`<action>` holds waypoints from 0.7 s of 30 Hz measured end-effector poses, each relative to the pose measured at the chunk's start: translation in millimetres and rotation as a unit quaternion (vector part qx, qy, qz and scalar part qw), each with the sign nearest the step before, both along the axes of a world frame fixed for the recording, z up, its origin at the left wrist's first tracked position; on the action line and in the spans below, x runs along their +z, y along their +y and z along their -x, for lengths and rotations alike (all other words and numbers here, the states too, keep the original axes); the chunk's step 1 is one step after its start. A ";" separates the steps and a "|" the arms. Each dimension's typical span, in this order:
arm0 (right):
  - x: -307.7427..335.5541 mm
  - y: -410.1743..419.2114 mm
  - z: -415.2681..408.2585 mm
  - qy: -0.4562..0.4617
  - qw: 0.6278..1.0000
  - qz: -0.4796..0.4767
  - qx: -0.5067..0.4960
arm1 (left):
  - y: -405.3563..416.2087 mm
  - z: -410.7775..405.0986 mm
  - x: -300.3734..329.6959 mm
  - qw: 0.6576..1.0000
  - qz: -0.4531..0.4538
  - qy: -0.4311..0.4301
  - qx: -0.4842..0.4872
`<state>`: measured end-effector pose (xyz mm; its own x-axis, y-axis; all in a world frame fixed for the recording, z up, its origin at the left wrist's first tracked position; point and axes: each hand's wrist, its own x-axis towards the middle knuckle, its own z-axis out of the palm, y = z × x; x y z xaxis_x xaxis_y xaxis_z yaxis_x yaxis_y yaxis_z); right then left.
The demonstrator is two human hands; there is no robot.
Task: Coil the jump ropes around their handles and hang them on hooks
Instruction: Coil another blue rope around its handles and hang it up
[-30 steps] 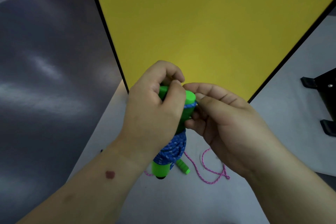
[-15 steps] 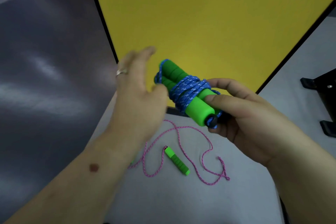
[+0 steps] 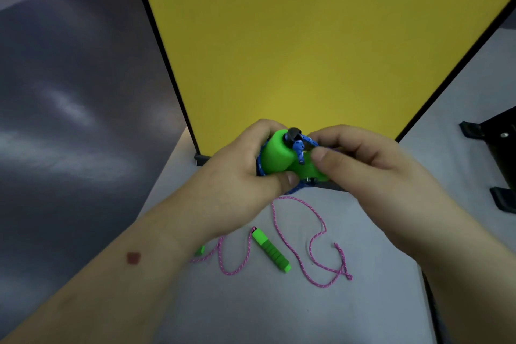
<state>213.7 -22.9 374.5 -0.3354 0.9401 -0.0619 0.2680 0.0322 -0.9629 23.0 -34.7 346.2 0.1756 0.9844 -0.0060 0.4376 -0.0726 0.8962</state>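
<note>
Gripping the bundled green handles [image 3: 279, 155] from either side, both hands are raised above the far part of the grey bench [image 3: 251, 310], just in front of the lower edge of the yellow panel [image 3: 307, 36].

Left hand [image 3: 237, 176]: fingers curled over the far side of the nearer handle, thumb pressed against its near side. Grasping firmly.

Right hand [image 3: 363, 165]: thumb laid on the second handle, forefinger bent over the top beside the blue rope [image 3: 299, 151]. Grasping the bundle too.

Handles lie side by side, butt ends turned toward the camera. Dark end cap [image 3: 291, 134] on the upper handle, a short run of blue rope coming out of it and crossing down between the two handles. More blue rope shows along the left rim of the bundle and beneath the left thumb. How far the wrapping extends is hidden by the hands.

On the bench below the hands: a pink rope [image 3: 315, 254] lying loose in open curves, not coiled. Its slim green handle [image 3: 270, 249] rests slantwise near the bench's middle, apart from the hands. A second bit of green [image 3: 200, 250] peeks out beside the left wrist, mostly covered.

Right edge of the bench: black bracket [image 3: 491, 153], partly out of frame.
</note>
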 end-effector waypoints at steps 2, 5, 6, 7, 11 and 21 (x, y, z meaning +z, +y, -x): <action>-3.4 1.6 -3.1 -0.037 0.999 -0.016 0.000 | -0.3 0.5 -0.8 0.999 0.028 0.005 -0.017; -6.3 4.0 -4.6 -0.005 1.000 0.018 -0.005 | -1.8 0.1 0.5 0.998 0.049 0.005 -0.046; -6.3 4.3 -4.2 0.027 0.998 0.046 -0.011 | -1.8 0.3 1.3 0.997 0.054 0.003 -0.049; -6.1 4.4 -3.6 0.069 0.994 0.081 -0.016 | -2.0 -0.1 2.0 0.997 0.058 -0.002 -0.051; -4.8 7.4 -7.7 0.155 0.971 0.181 -0.026 | -3.0 -0.8 2.9 0.996 0.068 -0.028 -0.049; -3.6 10.0 -13.9 0.135 0.968 0.212 -0.002 | -3.3 1.0 4.1 0.991 0.037 -0.111 -0.062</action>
<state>227.6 -13.0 371.0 -0.3898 0.8505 -0.3530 0.0038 -0.3818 -0.9242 22.0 -38.0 350.3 0.2999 0.9536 -0.0255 0.2207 -0.0433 0.9744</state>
